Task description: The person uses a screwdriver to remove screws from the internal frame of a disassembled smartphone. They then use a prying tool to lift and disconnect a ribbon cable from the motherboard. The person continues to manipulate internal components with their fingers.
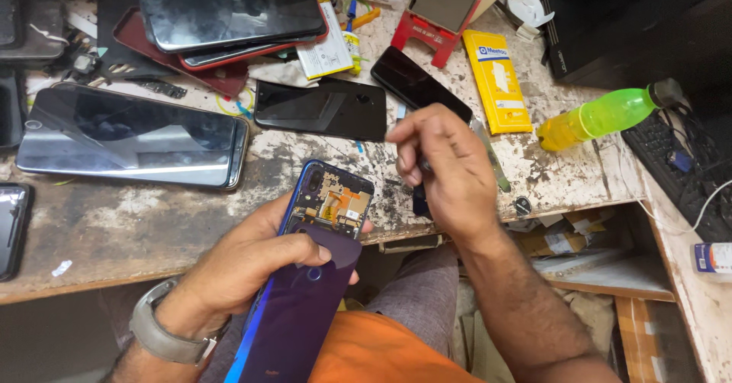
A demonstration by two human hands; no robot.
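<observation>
My left hand gripped the opened blue phone at the bench edge, thumb on its purple back cover | right hand pinched a thin tool above it.

Left hand clasps opened purple phone — right hand pinches tool.

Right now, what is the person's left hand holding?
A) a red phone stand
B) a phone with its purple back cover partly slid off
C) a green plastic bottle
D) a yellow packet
B: the left hand grips a phone whose purple back cover is shifted down, baring the parts inside at the top; the green bottle lies apart on the worn table.
</observation>
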